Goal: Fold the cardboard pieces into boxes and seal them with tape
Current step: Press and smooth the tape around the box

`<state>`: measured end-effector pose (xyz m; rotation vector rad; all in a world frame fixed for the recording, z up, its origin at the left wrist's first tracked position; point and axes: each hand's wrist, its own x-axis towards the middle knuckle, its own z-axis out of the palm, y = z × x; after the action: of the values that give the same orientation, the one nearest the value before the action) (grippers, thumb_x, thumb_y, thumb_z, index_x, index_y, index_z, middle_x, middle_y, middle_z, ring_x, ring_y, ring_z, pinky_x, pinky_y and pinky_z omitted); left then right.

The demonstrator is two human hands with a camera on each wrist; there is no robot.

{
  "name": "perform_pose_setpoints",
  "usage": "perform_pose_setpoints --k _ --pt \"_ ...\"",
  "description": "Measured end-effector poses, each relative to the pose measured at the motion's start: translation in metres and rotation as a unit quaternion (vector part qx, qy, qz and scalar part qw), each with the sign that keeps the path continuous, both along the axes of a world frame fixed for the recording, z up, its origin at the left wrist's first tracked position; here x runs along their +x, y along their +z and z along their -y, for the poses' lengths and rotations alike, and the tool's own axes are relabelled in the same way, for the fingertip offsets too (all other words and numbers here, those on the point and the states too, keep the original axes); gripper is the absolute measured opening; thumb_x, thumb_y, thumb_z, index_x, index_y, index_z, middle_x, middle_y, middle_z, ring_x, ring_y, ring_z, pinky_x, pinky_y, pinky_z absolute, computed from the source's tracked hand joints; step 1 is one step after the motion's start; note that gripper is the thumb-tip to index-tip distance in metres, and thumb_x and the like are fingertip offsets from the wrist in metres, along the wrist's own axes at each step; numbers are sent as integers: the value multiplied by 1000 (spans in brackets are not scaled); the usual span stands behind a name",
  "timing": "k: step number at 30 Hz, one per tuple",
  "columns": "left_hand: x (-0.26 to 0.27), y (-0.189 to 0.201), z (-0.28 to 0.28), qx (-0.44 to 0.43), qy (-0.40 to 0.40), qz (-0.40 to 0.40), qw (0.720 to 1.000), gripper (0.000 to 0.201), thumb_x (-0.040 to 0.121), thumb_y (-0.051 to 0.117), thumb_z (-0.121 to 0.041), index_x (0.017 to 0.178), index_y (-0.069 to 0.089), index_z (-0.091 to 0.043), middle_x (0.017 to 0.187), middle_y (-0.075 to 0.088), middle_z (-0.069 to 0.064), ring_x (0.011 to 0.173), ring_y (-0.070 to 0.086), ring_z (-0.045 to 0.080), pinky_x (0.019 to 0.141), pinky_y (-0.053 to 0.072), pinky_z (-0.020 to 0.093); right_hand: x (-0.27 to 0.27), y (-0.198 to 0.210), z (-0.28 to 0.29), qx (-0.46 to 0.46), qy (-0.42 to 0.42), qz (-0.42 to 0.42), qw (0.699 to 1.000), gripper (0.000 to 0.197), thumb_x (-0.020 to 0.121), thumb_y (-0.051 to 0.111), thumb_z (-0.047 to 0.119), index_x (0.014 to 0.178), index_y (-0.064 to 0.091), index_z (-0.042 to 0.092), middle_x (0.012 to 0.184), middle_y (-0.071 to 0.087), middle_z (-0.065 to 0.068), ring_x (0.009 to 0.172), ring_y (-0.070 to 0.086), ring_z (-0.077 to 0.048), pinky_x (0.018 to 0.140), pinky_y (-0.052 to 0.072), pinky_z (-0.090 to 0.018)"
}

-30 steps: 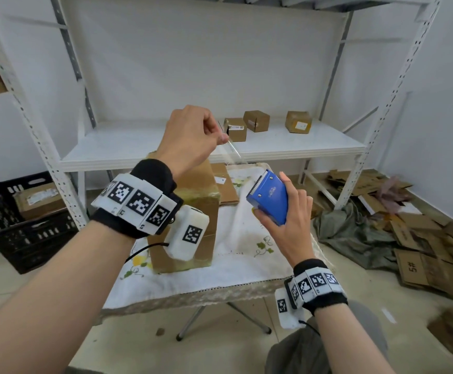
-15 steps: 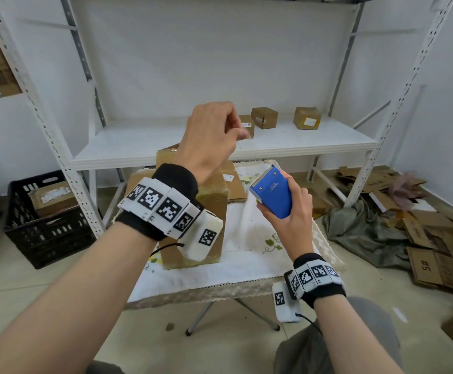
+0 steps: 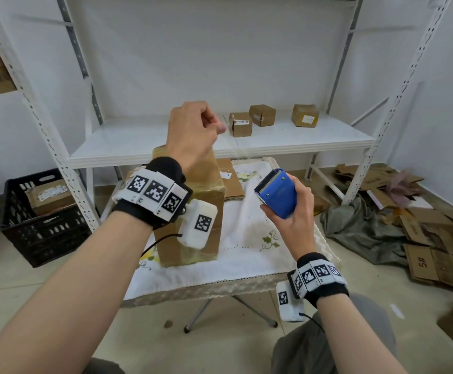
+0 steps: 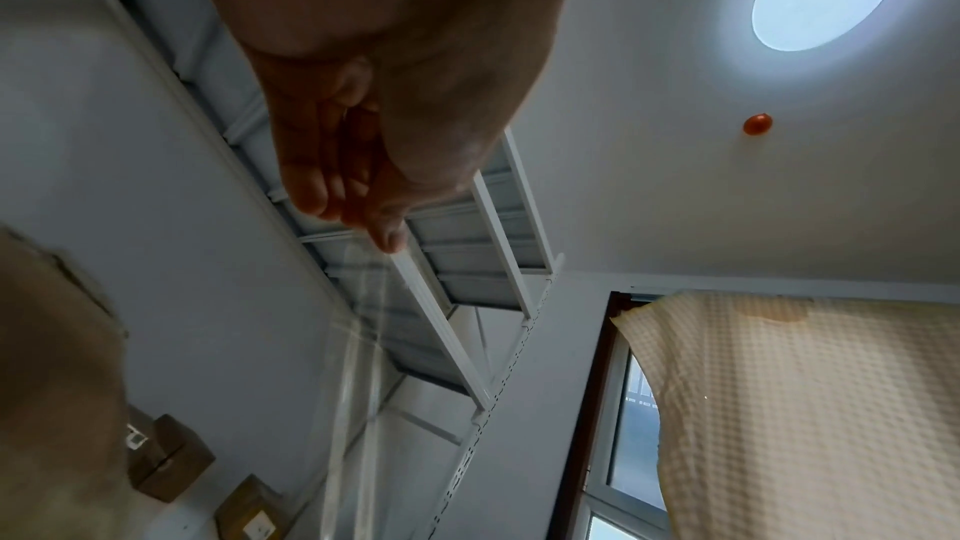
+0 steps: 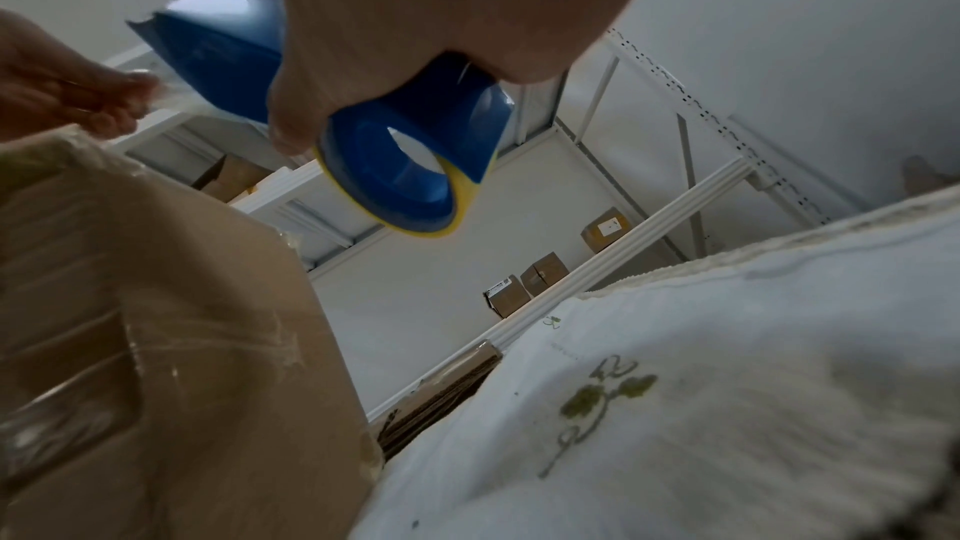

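Left hand [image 3: 193, 133] pinches the free end of clear tape [image 4: 358, 343], raised above the box [image 3: 190, 211]; right hand [image 3: 292, 211] grips the blue dispenser [image 3: 276, 193] just right of it. Best, I judge, to keep the strip taut, lower the pinched end onto the seam, then press flat before cutting.

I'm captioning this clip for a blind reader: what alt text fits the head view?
A left hand pinches clear tape pulled from a blue tape dispenser gripped by the right hand, above a taped cardboard box on a cloth-covered table.
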<state>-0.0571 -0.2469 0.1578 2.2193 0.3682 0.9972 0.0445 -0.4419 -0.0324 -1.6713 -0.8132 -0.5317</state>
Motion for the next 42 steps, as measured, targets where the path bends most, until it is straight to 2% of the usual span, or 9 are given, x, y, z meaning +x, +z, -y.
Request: perform_pose_setpoints --k 8,17,25,27,30,34,36,40,42 --pt "-6 4 -10 20 27 -15 999 10 89 74 -13 82 68 -9 71 63 -6 64 56 3 56 41 5 1 1 -5 -15 3 -7 1000 77 80 85 26 141 40 39 118 39 36 110 43 -6 95 41 -32" --pt "-6 11 20 122 -61 14 991 14 88 73 -17 80 62 -15 73 57 -14 67 52 6 70 48 24 6 0 -7 -87 -89 1 992 78 80 81 38 148 45 27 107 48 0 95 39 -12 84 28 -19" --pt "0 -18 60 327 -104 -36 938 19 94 65 -13 84 48 -15 87 53 -1 76 48 19 69 45 36 14 37 -35 -249 -221 -90 939 74 80 78 47 143 45 30 106 53 -10 92 45 -27 79 31 -36" --pt "-3 -14 60 313 -106 -4 944 15 93 66 -13 85 54 -12 86 57 0 74 49 19 68 42 30 18 42 -33 -271 -195 -172 927 73 80 78 49 142 45 29 117 58 -12 103 52 -33 86 37 -39" --pt "-9 3 47 222 -110 -2 969 12 87 73 -17 81 63 -13 79 65 -4 72 58 14 71 47 27 22 41 -29 -96 -60 -319 941 54 82 80 44 124 53 23 118 63 -5 107 60 -29 82 48 -39" --pt "-24 11 29 115 -114 -25 986 16 82 79 -16 76 65 -19 71 65 -15 61 58 -6 64 44 8 35 16 -28 -116 62 -460 878 62 78 88 28 129 57 11 121 68 -15 107 67 -34 85 52 -41" --pt "-34 11 22 82 -117 -29 989 16 80 83 -19 77 67 -18 72 68 -12 62 59 -6 64 46 8 42 -6 -30 -149 67 -506 847 76 78 85 12 143 47 10 124 64 -18 107 65 -34 85 50 -42" --pt "-45 10 13 48 -128 -40 990 19 77 87 -23 78 69 -19 72 68 -11 62 60 -5 65 49 11 60 -60 -34 -145 48 -548 823 82 77 79 7 149 41 -2 87 68 -19 67 65 -26 71 52 -39" --pt "-48 10 11 37 -133 -41 990 19 77 87 -21 78 69 -18 71 67 -11 62 60 -4 64 49 12 54 -62 -37 -145 23 -556 818 87 74 82 10 149 39 -2 108 68 -25 88 68 -32 79 57 -43"
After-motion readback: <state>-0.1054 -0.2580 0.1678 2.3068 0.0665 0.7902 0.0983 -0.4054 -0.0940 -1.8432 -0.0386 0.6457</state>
